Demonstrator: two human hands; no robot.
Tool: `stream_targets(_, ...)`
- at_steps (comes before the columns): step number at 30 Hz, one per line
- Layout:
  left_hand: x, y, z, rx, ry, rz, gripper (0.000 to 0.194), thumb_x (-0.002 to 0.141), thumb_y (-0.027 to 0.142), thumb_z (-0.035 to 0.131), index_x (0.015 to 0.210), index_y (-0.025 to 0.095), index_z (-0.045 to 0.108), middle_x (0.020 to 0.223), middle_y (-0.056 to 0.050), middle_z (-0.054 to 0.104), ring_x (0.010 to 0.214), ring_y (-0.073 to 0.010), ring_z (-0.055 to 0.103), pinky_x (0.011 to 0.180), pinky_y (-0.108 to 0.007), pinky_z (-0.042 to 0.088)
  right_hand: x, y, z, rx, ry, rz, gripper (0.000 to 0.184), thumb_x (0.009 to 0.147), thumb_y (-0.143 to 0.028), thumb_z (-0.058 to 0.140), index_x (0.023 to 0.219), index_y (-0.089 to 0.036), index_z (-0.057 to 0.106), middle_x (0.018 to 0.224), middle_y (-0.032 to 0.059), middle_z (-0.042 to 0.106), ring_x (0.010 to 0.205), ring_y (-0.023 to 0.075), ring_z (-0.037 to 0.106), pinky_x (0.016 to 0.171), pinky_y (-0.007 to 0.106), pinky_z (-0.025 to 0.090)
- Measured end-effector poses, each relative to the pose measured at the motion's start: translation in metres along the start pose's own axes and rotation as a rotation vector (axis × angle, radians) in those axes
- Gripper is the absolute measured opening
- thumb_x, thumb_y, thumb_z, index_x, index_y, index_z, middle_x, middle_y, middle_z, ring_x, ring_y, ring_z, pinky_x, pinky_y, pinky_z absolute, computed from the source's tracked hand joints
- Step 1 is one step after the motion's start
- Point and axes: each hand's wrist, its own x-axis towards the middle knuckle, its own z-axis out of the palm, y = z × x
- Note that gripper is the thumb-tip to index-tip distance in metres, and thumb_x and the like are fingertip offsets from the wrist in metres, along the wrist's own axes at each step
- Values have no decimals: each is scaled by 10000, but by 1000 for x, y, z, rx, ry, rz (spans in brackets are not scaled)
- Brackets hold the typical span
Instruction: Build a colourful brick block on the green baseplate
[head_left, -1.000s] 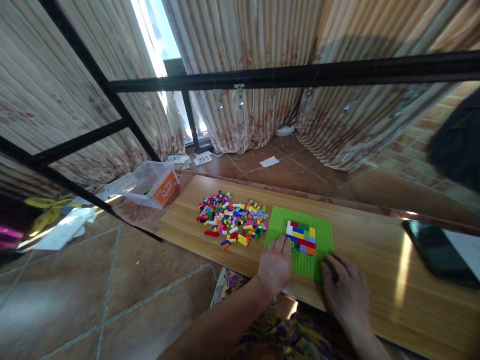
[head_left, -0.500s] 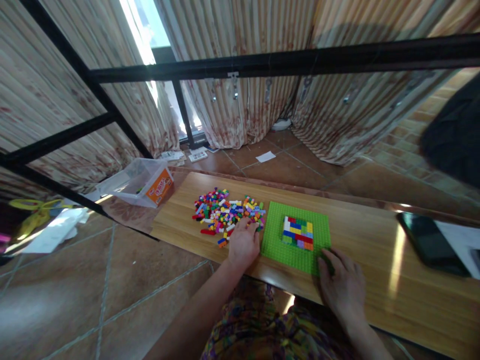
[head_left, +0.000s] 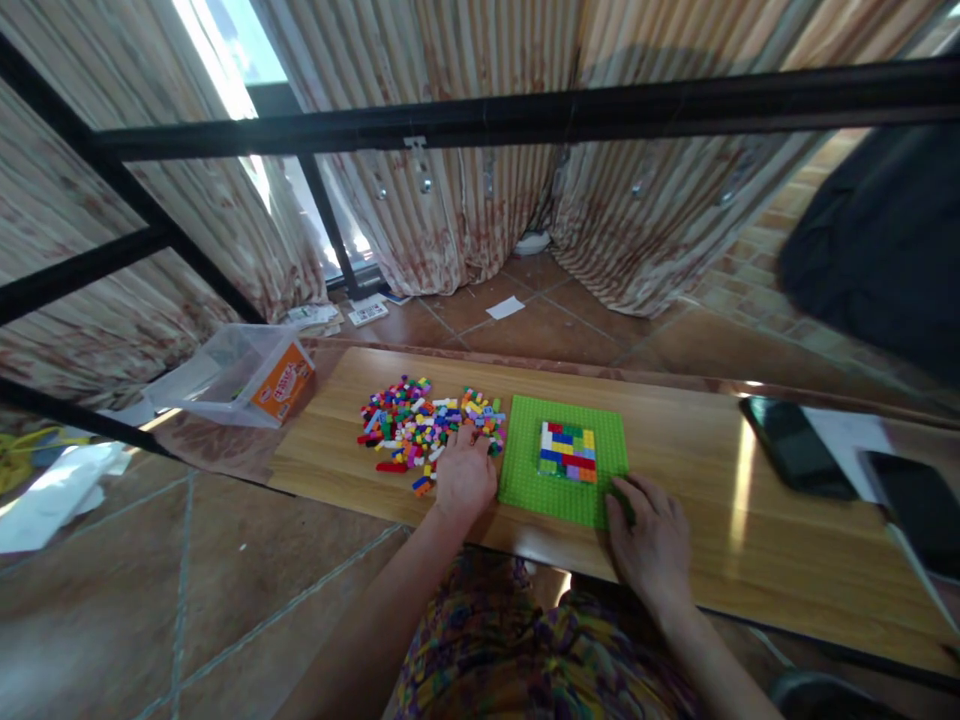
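My left hand (head_left: 466,475) reaches into the front right part of a pile of loose toy bricks (head_left: 412,425). Its fingers are stretched forward and slightly apart, touching the bricks; no brick shows in its grasp. To the right of it lies a green studded baseplate (head_left: 525,480). A flat, many-coloured block of joined bricks (head_left: 568,452) sits near the middle of that plate, white along part of its left side and red and orange toward the front right. My right hand (head_left: 651,535) rests at the plate's front right corner, thumb and fingers apart.
The wooden board (head_left: 675,440) also bears a dark phone (head_left: 796,447), white paper (head_left: 851,435) and another dark device (head_left: 919,510) at right. A clear plastic box (head_left: 240,370) with an orange label stands left. A black metal bar (head_left: 480,122) crosses beyond the board.
My left hand has left the brick block and moved left to the loose pile. My right hand has stayed at the plate's corner. The view has turned to the right.
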Motion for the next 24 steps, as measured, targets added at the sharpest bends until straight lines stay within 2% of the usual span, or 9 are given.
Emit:
stream_targets(5, -1, -1, -4, -90, 87, 11, 228, 813, 130, 531, 1005, 149, 652, 1206, -143, 579, 1133, -280, 545, 989, -418, 457, 0, -2, -1, 0, -3, 18, 303, 924, -346, 466, 1093, -187, 662, 1175, 125, 632, 1068, 280, 545, 898, 451, 430)
stream_targets(7, -3, 1, -8, -227, 116, 14, 221, 821, 133, 521, 1008, 153, 638, 1120, -129, 625, 1080, -259, 580, 967, -407, 470, 0, -3, 0, 4, -10, 25, 308, 925, -344, 466, 1101, -182, 661, 1179, 130, 632, 1075, 281, 544, 903, 456, 433)
stream_targets(9, -5, 4, -12, -456, 98, -12, 214, 842, 154, 506, 1018, 171, 625, 1013, -91, 668, 970, -214, 629, 906, -368, 502, 1, -3, 0, 17, -11, 32, 310, 926, -338, 466, 1102, -176, 664, 1176, 138, 634, 1089, 283, 544, 912, 467, 435)
stream_targets(12, -10, 13, -13, -860, 10, -97, 201, 841, 201, 521, 1009, 181, 629, 952, -57, 702, 868, -168, 659, 822, -307, 528, 3, -7, -4, 55, 10, 55, 306, 927, -329, 467, 1102, -179, 668, 1172, 139, 638, 1088, 283, 552, 911, 480, 450)
stream_targets(15, -20, 28, -8, -1118, -120, -207, 190, 795, 250, 575, 948, 164, 650, 888, -50, 710, 770, -152, 658, 735, -282, 536, 4, -20, -16, 130, 30, 56, 287, 932, -317, 476, 1111, -201, 668, 1168, 124, 645, 1068, 270, 575, 913, 479, 469)
stream_targets(17, -30, 39, -3, -1201, -218, -265, 193, 770, 261, 599, 923, 159, 660, 846, -43, 710, 695, -136, 640, 689, -272, 530, 3, -34, -27, 216, 10, 23, 272, 932, -312, 491, 1125, -226, 662, 1163, 106, 651, 1068, 260, 588, 924, 470, 477)
stream_targets(20, -46, 55, 6, -1295, -327, -295, 196, 739, 219, 608, 916, 161, 668, 825, -35, 716, 673, -127, 629, 677, -262, 519, -4, -56, -41, 373, -90, -10, 267, 919, -300, 525, 1147, -252, 654, 1134, 84, 664, 1059, 244, 601, 911, 436, 506)
stream_targets(24, -55, 66, 12, -1398, -442, -342, 198, 719, 183, 605, 902, 157, 673, 770, -22, 705, 654, -122, 623, 632, -239, 493, -12, -70, -44, 470, -175, 25, 246, 888, -287, 580, 1115, -244, 665, 1065, 81, 679, 997, 242, 621, 852, 412, 533)
